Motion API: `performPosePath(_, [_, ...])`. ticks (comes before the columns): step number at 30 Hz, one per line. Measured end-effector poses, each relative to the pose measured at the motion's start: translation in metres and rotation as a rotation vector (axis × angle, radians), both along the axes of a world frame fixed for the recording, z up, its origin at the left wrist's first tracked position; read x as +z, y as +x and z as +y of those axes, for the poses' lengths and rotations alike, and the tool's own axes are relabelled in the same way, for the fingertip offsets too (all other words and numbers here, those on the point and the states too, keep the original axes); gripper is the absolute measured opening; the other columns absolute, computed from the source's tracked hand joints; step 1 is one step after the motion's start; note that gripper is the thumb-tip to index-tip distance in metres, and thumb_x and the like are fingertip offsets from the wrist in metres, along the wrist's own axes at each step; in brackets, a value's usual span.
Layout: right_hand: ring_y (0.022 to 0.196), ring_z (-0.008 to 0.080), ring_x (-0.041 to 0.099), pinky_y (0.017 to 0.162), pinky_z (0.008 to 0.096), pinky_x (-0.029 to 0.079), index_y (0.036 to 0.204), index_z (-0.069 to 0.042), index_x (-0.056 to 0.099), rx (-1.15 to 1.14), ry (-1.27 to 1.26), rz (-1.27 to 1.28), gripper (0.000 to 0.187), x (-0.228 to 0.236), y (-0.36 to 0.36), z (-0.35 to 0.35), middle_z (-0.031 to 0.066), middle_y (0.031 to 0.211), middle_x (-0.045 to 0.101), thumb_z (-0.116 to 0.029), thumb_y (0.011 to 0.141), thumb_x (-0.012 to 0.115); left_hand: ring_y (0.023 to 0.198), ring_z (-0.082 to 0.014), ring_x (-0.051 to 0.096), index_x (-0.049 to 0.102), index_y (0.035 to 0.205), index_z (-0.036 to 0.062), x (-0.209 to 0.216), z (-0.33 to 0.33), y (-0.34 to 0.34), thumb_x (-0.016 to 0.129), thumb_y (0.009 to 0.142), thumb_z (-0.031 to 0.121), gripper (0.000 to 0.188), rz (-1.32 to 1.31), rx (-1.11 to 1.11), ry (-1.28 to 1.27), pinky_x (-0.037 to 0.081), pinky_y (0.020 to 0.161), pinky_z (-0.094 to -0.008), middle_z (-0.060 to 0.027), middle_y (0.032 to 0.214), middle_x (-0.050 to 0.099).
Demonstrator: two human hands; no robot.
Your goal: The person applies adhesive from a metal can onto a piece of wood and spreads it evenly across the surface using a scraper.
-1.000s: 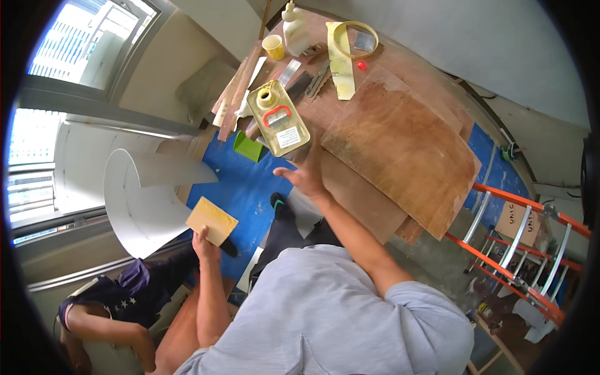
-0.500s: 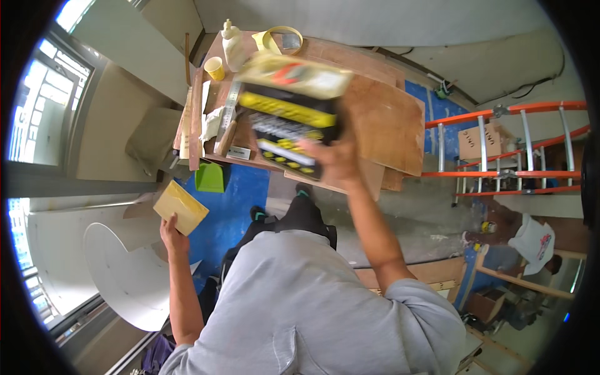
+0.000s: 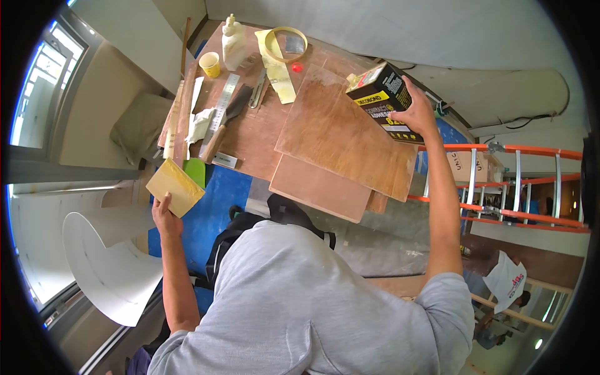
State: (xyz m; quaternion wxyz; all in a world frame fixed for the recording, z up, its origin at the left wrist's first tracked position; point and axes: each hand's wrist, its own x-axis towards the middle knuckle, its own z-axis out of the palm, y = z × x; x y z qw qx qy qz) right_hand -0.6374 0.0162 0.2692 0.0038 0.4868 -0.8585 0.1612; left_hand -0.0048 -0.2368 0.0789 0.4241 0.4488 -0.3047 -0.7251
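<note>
My right hand (image 3: 415,114) is wrapped round a boxy black-and-yellow can (image 3: 382,100) at the table's far right. The can leans at a slant by the corner of the plywood sheets (image 3: 344,131); whether it touches them I cannot tell. Out to the left, my left hand (image 3: 166,216) pinches a flat yellow-tan panel (image 3: 175,187) by its near edge, thumb on top. This panel is beside the table's near left corner, over a green dustpan (image 3: 195,172).
On the wooden table (image 3: 256,137) lie a metal ruler (image 3: 226,99), a hand saw (image 3: 234,109), yellow paper (image 3: 279,78), a tape ring (image 3: 304,39), a white bottle (image 3: 233,44) and a yellow cup (image 3: 210,64). An orange ladder (image 3: 519,150) stands right; a person (image 3: 505,282) is beyond it.
My right hand has carried the can rightward from above the table's middle to its far right side. The plywood, yellow paper and a red cap now show. My left hand still holds the panel.
</note>
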Motion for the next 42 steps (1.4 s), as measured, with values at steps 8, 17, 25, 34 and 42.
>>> performPosePath(8, [0.118, 0.0416, 0.059, 0.098, 0.0456, 0.048, 0.150, -0.013, 0.043, 0.085, 0.110, -0.032, 0.106, -0.023, -0.052, -0.046, 0.0218, 0.125, 0.063, -0.025, 0.057, 0.092, 0.111, -0.0242, 0.066, 0.052, 0.132, -0.0054, 0.050, 0.008, -0.067, 0.059, 0.098, 0.003, 0.036, 0.055, -0.006, -0.024, 0.052, 0.099, -0.0363, -0.0143, 0.125, 0.064])
performPosePath(17, [0.114, 0.0406, 0.061, 0.097, 0.0450, 0.049, 0.151, -0.014, 0.043, 0.084, 0.185, 0.007, 0.107, -0.033, -0.065, -0.080, 0.0206, 0.119, 0.064, -0.021, 0.056, 0.091, 0.107, -0.0201, 0.067, 0.056, 0.128, -0.0044, 0.055, -0.026, -0.112, 0.060, 0.097, 0.004, 0.032, 0.094, -0.105, -0.002, 0.053, 0.095, -0.0338, -0.0124, 0.119, 0.067])
performPosePath(25, [0.108, 0.0382, 0.062, 0.090, 0.0472, 0.050, 0.153, -0.020, 0.042, 0.095, 0.222, 0.072, 0.110, -0.034, -0.066, -0.083, 0.0155, 0.110, 0.063, -0.027, 0.055, 0.091, 0.098, -0.0150, 0.067, 0.061, 0.123, -0.0017, 0.033, -0.048, -0.165, 0.062, 0.096, 0.006, 0.027, 0.058, -0.283, -0.030, 0.053, 0.087, -0.0310, -0.0080, 0.111, 0.070])
performPosePath(34, [0.110, 0.0389, 0.061, 0.094, 0.0466, 0.049, 0.151, -0.018, 0.044, 0.088, 0.192, 0.031, 0.107, -0.029, -0.063, -0.084, 0.0160, 0.115, 0.064, -0.026, 0.055, 0.090, 0.097, -0.0158, 0.067, 0.062, 0.121, -0.0018, 0.014, -0.044, -0.192, 0.065, 0.095, 0.006, 0.028, 0.095, -0.396, 0.033, 0.053, 0.088, -0.0318, -0.0081, 0.111, 0.070])
performPosePath(42, [0.111, 0.0397, 0.061, 0.095, 0.0437, 0.049, 0.150, -0.012, 0.045, 0.112, 0.076, 0.003, 0.107, -0.027, -0.061, -0.073, 0.0190, 0.119, 0.064, -0.020, 0.054, 0.091, 0.098, -0.0160, 0.068, 0.062, 0.123, -0.0022, 0.020, -0.042, -0.212, 0.062, 0.095, 0.006, 0.029, 0.108, -0.470, 0.071, 0.053, 0.088, -0.0324, -0.0083, 0.112, 0.070])
